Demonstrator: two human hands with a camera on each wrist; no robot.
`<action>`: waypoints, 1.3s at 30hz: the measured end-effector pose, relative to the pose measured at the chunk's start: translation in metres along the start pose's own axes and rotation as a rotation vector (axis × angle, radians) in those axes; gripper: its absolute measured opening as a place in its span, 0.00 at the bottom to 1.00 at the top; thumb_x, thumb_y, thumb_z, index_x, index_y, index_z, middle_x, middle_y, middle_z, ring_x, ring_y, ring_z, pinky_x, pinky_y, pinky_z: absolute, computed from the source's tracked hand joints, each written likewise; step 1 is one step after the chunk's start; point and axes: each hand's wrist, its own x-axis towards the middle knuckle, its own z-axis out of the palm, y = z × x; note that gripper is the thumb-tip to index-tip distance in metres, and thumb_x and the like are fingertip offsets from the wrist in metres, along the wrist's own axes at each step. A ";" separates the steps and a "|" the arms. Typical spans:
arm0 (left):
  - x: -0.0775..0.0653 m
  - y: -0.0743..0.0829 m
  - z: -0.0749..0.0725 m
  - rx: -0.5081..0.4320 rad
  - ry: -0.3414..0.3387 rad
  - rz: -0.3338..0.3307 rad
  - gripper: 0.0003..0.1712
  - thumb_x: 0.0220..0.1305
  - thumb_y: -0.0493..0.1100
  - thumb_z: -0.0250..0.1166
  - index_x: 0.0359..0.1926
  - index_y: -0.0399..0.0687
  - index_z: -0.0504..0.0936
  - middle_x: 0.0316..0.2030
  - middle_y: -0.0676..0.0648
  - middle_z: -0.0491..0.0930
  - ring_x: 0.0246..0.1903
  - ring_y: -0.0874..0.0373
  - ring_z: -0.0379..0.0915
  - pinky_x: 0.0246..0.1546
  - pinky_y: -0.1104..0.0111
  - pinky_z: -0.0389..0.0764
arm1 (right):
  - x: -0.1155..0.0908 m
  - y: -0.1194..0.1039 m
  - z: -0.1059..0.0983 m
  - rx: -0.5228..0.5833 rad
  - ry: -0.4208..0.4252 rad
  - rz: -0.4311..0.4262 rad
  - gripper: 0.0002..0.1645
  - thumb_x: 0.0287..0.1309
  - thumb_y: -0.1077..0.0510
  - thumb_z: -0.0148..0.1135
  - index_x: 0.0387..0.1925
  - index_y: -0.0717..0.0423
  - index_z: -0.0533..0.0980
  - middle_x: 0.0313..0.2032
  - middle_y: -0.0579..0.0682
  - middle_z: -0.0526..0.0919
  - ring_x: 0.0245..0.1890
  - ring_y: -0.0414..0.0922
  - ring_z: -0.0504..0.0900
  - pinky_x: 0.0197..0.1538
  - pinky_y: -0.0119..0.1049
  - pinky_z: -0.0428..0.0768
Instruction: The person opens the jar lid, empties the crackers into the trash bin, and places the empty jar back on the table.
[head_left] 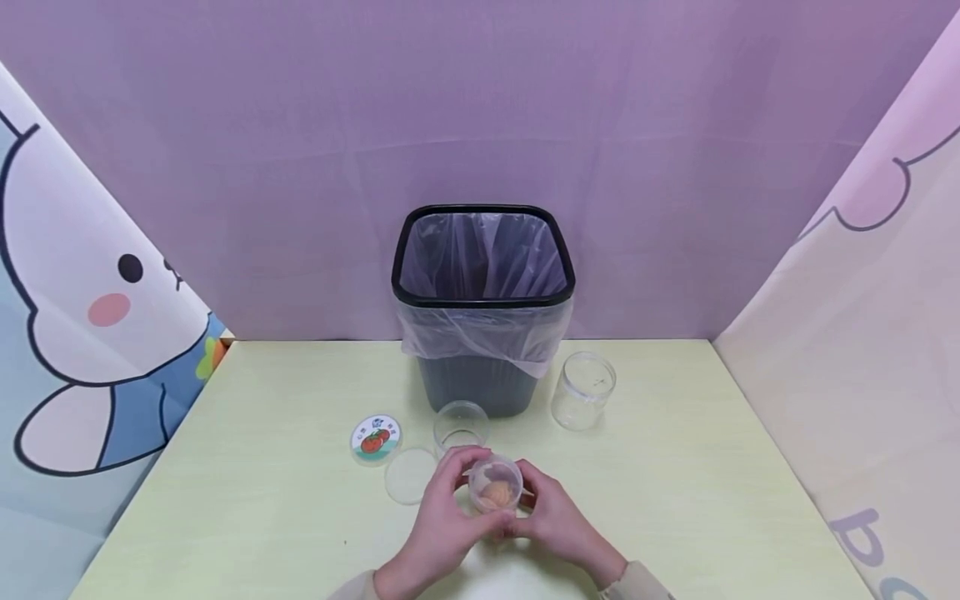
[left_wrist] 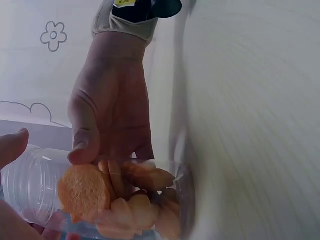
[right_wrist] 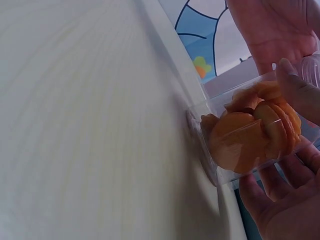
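Note:
A clear plastic jar with several orange-brown biscuits in its lower part stands upright on the table, held in both hands. My left hand grips it from the left, its fingers curled round the upper wall. On the right side my right hand grips the same jar, thumb toward me and fingers behind. The thumbs come close together at the near side. Seen from above, the jar's mouth is uncovered.
Behind the hands stands a lined black-rimmed bin. A second clear jar is right of it. Left of the hands lie a lid with a tomato-like picture and a translucent disc. Another clear container stands just beyond the hands.

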 end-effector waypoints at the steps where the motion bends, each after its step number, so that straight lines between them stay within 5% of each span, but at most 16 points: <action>1: 0.000 0.001 0.001 -0.001 0.004 -0.001 0.39 0.44 0.45 0.83 0.58 0.50 0.76 0.55 0.55 0.74 0.56 0.54 0.70 0.57 0.54 0.73 | 0.000 0.000 0.000 0.000 0.000 0.000 0.32 0.47 0.62 0.78 0.55 0.57 0.73 0.53 0.51 0.80 0.58 0.47 0.77 0.62 0.37 0.73; 10: -0.002 0.003 -0.001 -0.027 0.003 -0.004 0.39 0.46 0.43 0.81 0.60 0.50 0.75 0.57 0.53 0.74 0.57 0.52 0.70 0.57 0.53 0.73 | -0.002 0.001 0.000 0.014 0.006 0.017 0.36 0.46 0.61 0.79 0.57 0.57 0.73 0.57 0.54 0.79 0.60 0.51 0.76 0.63 0.41 0.72; 22: 0.000 0.006 -0.014 -0.012 0.036 -0.018 0.37 0.48 0.42 0.80 0.60 0.54 0.75 0.61 0.52 0.72 0.59 0.52 0.69 0.58 0.55 0.71 | -0.001 0.001 0.003 0.015 0.013 -0.008 0.36 0.42 0.62 0.80 0.55 0.58 0.74 0.54 0.53 0.80 0.56 0.48 0.79 0.60 0.34 0.75; 28: 0.005 0.005 -0.030 0.004 0.079 0.007 0.37 0.50 0.39 0.79 0.61 0.49 0.75 0.60 0.49 0.74 0.59 0.45 0.70 0.57 0.53 0.72 | 0.000 0.003 0.002 0.014 0.006 -0.035 0.36 0.41 0.63 0.80 0.54 0.57 0.74 0.56 0.53 0.79 0.55 0.45 0.79 0.60 0.35 0.75; 39: 0.006 0.000 -0.070 0.100 0.248 0.006 0.39 0.48 0.33 0.79 0.62 0.46 0.75 0.60 0.47 0.75 0.59 0.58 0.68 0.56 0.67 0.72 | 0.000 0.005 0.002 0.020 0.000 -0.054 0.38 0.39 0.64 0.81 0.55 0.58 0.74 0.59 0.53 0.79 0.57 0.46 0.77 0.62 0.35 0.73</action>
